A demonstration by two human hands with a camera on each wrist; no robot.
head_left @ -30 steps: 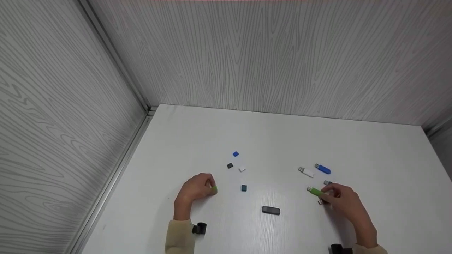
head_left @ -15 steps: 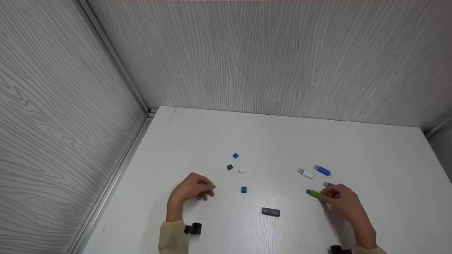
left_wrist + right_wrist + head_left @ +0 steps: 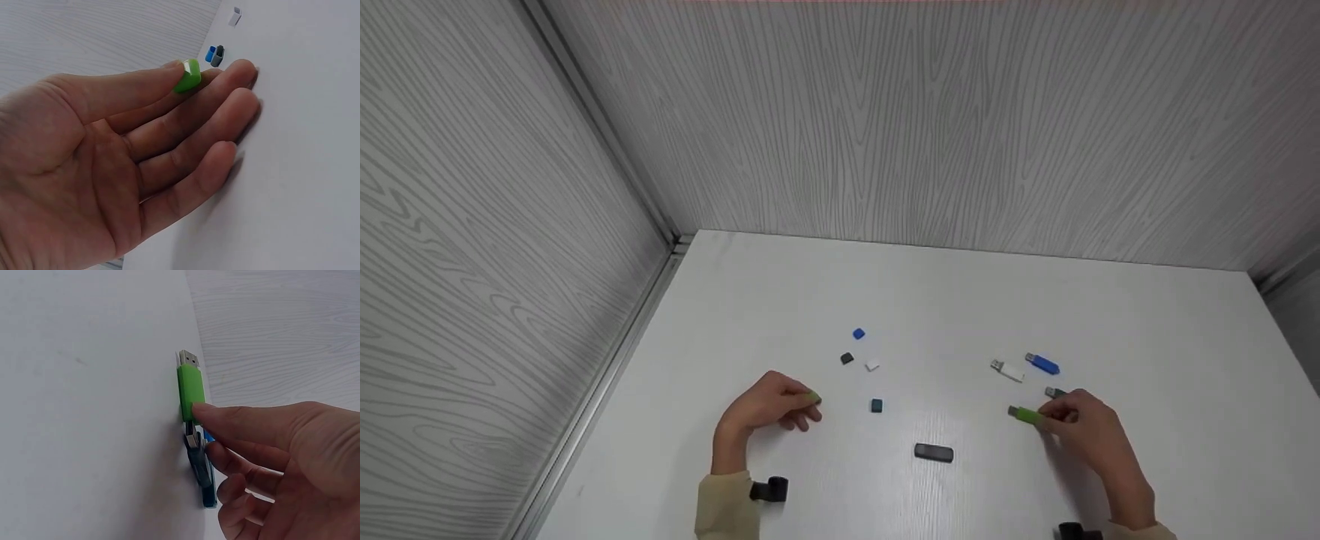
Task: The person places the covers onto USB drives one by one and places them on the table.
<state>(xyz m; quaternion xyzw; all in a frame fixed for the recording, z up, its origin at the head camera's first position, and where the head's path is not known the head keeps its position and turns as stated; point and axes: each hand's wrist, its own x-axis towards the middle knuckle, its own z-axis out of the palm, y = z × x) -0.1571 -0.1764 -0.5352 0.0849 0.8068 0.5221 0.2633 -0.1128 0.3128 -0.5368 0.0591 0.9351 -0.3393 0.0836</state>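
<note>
Left hand (image 3: 771, 401) pinches a small green cap (image 3: 191, 77) between thumb and forefinger, its other three fingers loosely bent; the cap is held to the left of the dark grey stick (image 3: 934, 453) and a little beyond it. Right hand (image 3: 1084, 427) grips a green USB stick (image 3: 191, 391) between thumb and fingers, right of the dark grey stick and slightly beyond it, the metal connector at the end nearer the dark grey stick.

Beyond and left of the dark grey stick lie four more caps: a dark teal cap (image 3: 877, 406) nearest it, then a white cap (image 3: 872, 365), a black cap (image 3: 847, 358) and, farthest, a blue cap (image 3: 859, 334). Beyond and right of the dark grey stick are a white USB stick (image 3: 1007, 370) and, near that, a blue USB stick (image 3: 1042, 364). A dark USB stick (image 3: 1054, 392), also beyond and right of the dark grey stick, is partly hidden by the right hand. White surface (image 3: 780, 292) extends all round the dark grey stick.
</note>
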